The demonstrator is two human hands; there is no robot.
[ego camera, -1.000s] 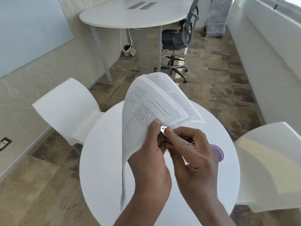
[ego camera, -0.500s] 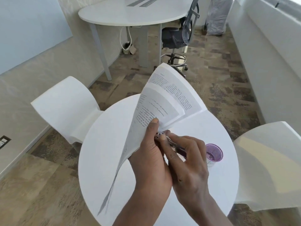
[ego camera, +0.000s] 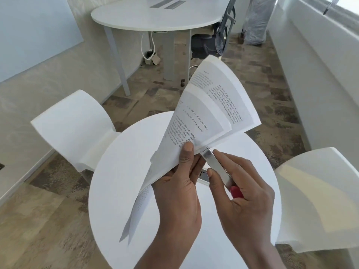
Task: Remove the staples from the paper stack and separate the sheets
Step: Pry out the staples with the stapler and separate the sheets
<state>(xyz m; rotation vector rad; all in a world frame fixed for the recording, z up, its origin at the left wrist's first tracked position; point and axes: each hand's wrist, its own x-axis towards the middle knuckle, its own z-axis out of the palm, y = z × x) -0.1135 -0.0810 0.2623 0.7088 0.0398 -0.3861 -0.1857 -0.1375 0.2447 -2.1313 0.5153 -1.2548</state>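
A stack of printed white sheets (ego camera: 196,121) is held up above the round white table (ego camera: 120,171), its pages fanned open and curling. My left hand (ego camera: 180,187) grips the stack near one corner, thumb pressed on the front page. My right hand (ego camera: 244,199) holds a silver metal staple remover with a red handle (ego camera: 217,167). Its tip touches the stack's corner just right of my left thumb. The staple itself is too small to see.
White chairs stand left (ego camera: 75,129) and right (ego camera: 318,199) of the round table. A larger white desk (ego camera: 151,16) and a grey office chair (ego camera: 223,37) are farther back. A white ledge (ego camera: 320,55) runs along the right wall.
The stack has tilted right and lifted. My right hand has drawn back and turned, so the silver remover and its red handle now show. The purple cup on the table is now hidden.
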